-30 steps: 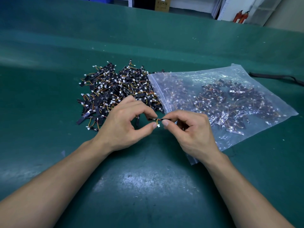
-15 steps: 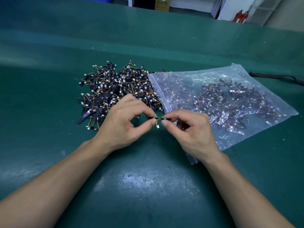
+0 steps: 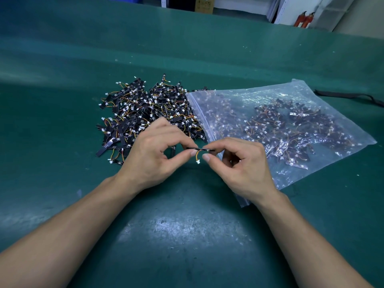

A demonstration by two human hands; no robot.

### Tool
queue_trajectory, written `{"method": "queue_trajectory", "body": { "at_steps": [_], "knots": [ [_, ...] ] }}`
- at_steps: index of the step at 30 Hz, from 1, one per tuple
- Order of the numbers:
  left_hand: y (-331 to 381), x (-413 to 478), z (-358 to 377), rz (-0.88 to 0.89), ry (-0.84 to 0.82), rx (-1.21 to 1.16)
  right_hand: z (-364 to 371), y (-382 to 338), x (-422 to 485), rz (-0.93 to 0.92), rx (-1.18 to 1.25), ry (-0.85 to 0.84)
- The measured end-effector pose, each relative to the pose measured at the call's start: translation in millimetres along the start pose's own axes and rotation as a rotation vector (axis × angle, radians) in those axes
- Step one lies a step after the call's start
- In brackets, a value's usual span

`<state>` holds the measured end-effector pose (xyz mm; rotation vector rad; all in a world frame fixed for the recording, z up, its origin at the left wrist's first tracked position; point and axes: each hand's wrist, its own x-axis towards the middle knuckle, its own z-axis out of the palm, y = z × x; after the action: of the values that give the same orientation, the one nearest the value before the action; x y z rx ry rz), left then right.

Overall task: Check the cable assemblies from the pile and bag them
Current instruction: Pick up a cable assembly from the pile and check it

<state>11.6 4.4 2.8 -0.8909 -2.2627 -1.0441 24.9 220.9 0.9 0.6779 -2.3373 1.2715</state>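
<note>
One cable assembly (image 3: 200,149) is pinched between both hands above the table: the left hand (image 3: 153,156) holds one end of its thin black strip between thumb and forefinger, and the right hand (image 3: 239,163) pinches the other end the same way, both grips narrow with the remaining fingers loosely curled. The strip lies roughly level between the fingertips, and its short orange and yellow wires hang down from the middle to a small white connector (image 3: 197,162). Just behind the left hand lies the pile (image 3: 145,113) of similar assemblies, black strips and white plugs tangled together. Touching the pile's right edge is a clear plastic bag (image 3: 291,84), lying flat with many assemblies inside; the right wrist is above its near corner. Everything rests on a green table mat (image 3: 187,235). A black strap (image 3: 349,95) lies beyond the bag at the far right
</note>
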Motion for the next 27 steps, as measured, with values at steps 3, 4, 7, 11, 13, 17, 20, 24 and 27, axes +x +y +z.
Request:
{"method": "queue_trajectory", "body": {
  "at_steps": [3,4,7,11,13,17,20,24,27],
  "knots": [
    [-0.4,0.7,-0.1,0.01,0.012,0.008,0.1,0.1,0.4,-0.01,-0.003,0.003],
    [-0.1,0.5,0.1,0.009,0.012,0.009,0.1,0.3,0.7,-0.013,-0.006,0.006],
    [0.9,-0.3,-0.2,-0.006,0.002,-0.001,-0.5,0.3,1.3,-0.013,-0.02,0.005],
    [1.8,-0.5,-1.1,-0.018,-0.012,-0.012,-1.3,-0.5,1.7,-0.008,-0.022,-0.005],
    [1.9,-0.3,-0.9,-0.015,-0.013,-0.005,-0.9,-1.1,1.7,-0.007,-0.027,-0.005],
    [1.4,-0.2,-0.9,-0.015,-0.011,0.004,0.2,-2.0,0.7,0.017,-0.016,-0.003],
    [1.9,0.0,-0.6,-0.022,-0.01,0.001,-0.3,-1.0,1.1,0.016,-0.017,-0.005],
    [3.2,-0.8,-1.1,-0.042,-0.034,-0.009,-0.6,-0.5,1.1,-0.016,-0.035,-0.012],
    [3.6,-0.8,-1.3,-0.059,-0.044,-0.017,-1.0,-0.5,1.0,-0.026,-0.036,-0.012]
  ]
}}
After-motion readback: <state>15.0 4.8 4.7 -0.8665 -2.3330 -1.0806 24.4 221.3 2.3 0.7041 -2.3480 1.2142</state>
